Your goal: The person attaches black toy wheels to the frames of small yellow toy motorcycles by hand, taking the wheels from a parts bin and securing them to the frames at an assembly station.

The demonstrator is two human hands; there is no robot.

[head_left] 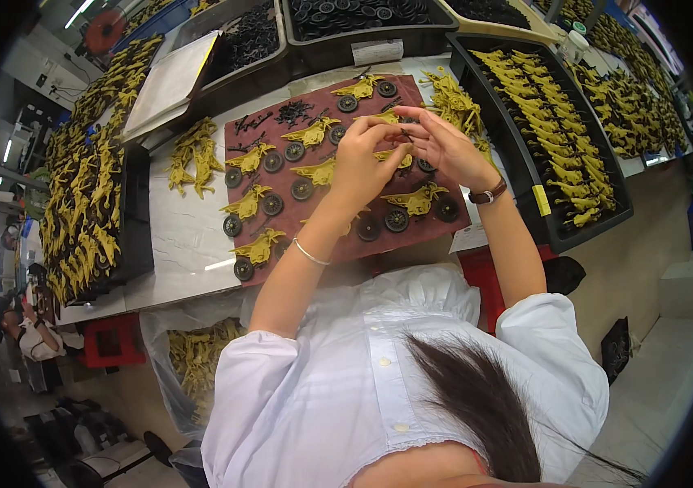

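My left hand (pixel 365 161) and my right hand (pixel 450 152) meet above the far right part of a dark red cloth (pixel 281 248). The left fingers are bent into a pinch. On the right, the fingers are longer and curve in toward the left fingertips, with the thumb closing below. A small dark bit shows between the fingertips, too little to name. Under and around both hands lie yellow plastic toy motorcycle bodies (pixel 314 172), most with black spoked wheels (pixel 396 220) beside them. Some bodies and wheels are partly hidden by my hands and left forearm.
Small black parts (pixel 293 112) lie heaped on the cloth's far side. Black bins of wheels (pixel 354 24) stand behind. At right, a black tray (pixel 537 199) holds rows of yellow pieces; loose yellow bodies (pixel 194 159) and a paper-topped stack (pixel 169 85) are at left.
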